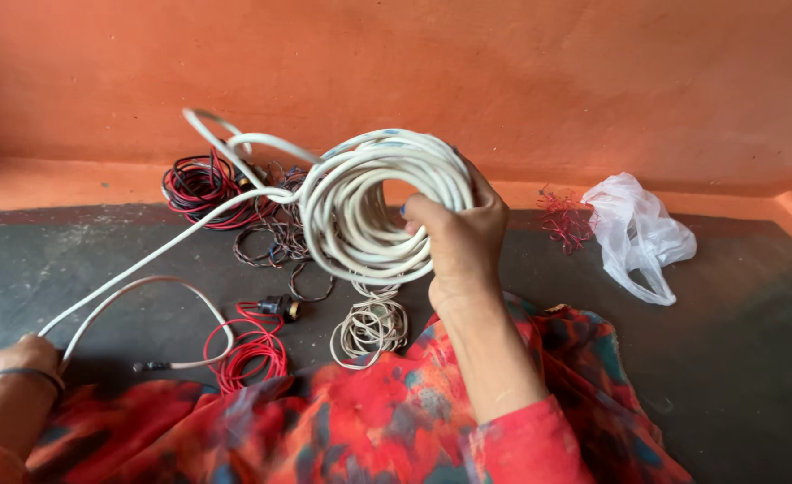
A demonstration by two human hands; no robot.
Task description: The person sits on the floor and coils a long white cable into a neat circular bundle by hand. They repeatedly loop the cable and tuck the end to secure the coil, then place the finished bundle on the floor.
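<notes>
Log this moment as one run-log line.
right hand: holds white cable coil | left hand: grips its loose end | floor: red wire bundle

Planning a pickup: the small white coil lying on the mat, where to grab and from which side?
Judging by its pose, grip the small coil from above, fingers pinching across the near rim of the bundled loops. It lies flat on the dark mat, so the sides give no purchase. The far rim sits under the big coil held in the right hand.
</notes>
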